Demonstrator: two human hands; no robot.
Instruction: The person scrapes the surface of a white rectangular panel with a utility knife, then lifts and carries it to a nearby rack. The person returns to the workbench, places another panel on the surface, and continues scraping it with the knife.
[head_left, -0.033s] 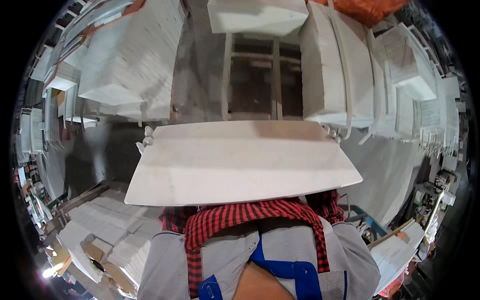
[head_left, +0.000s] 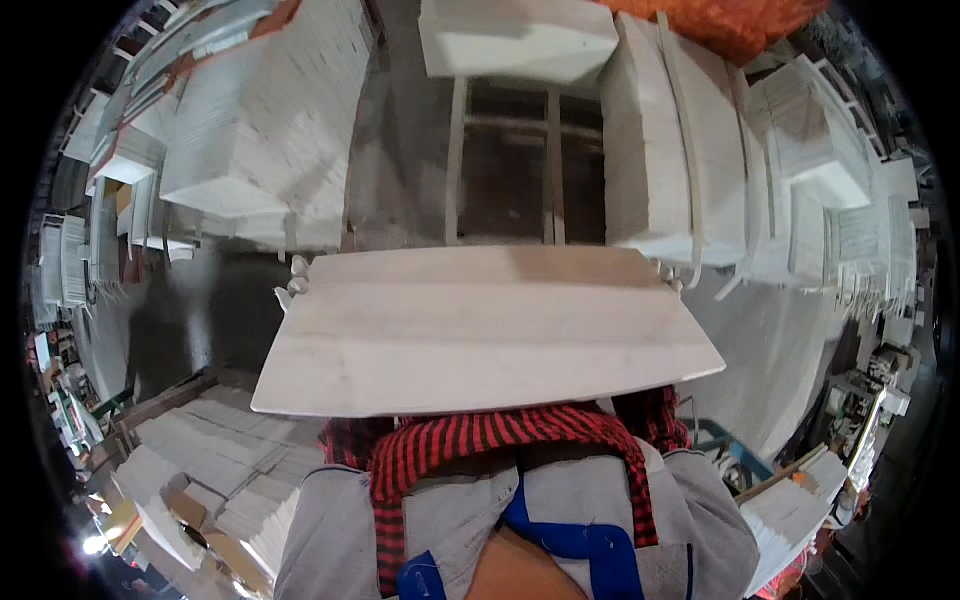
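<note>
- Looks down from the wearer's head through a wide fisheye.
- Faces forward past the grey shirt (head_left: pixel 325 530) at the lower edge.
- Sits close above the white slab (head_left: pixel 490 335), farther from the floor (head_left: pixel 398 170) and outer stacks (head_left: pixel 265 135).

1 wht slab (head_left: pixel 480 330), ctr. 2 hands on its edges: 1 L hand (head_left: pixel 297 275) approx 9 o'c, 1 R hand (head_left: pixel 668 271) approx 3. 1 red/blk checked cloth (head_left: pixel 500 430) at 6. 2 lg slab stacks (head_left: pixel 265 130): 1 at 10, 1 nr 2. 1 wht block (head_left: pixel 520 42) at 12, w/ 2 long bars (head_left: pixel 554 170) below. 1 orange cover (head_left: pixel 735 28) btwn 1 & 2. 1 bright lamp (head_left: pixel 93 545) at 8. Slabs per stack: too fine to count.
</note>
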